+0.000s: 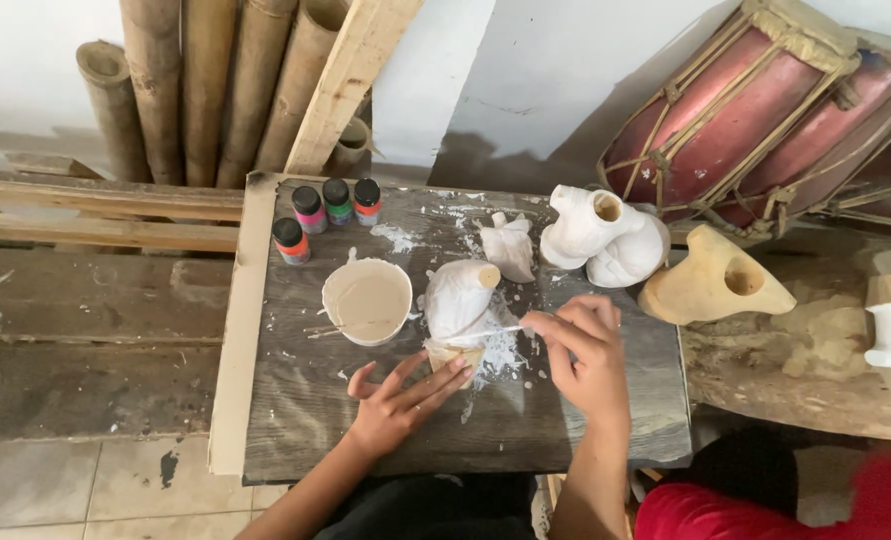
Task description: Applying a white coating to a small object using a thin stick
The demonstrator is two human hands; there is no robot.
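Note:
A white-coated carved mask piece [462,298] stands on the dark wooden board [305,420]. My left hand [397,402] steadies its bare wooden base with the fingertips. A thin white-tipped brush [490,331] is pinched in my right hand [582,352], with its tip against the piece's lower right side. A white bowl [367,300] of pale paint, with a stick lying across it, sits just left of the piece.
Several small paint bottles [327,213] stand at the board's far left. White carved pieces [605,238] and a smaller one [510,246] sit behind; an unpainted wooden mask [710,282] lies right. Bamboo poles [205,85] and a drum [765,110] lean at the wall.

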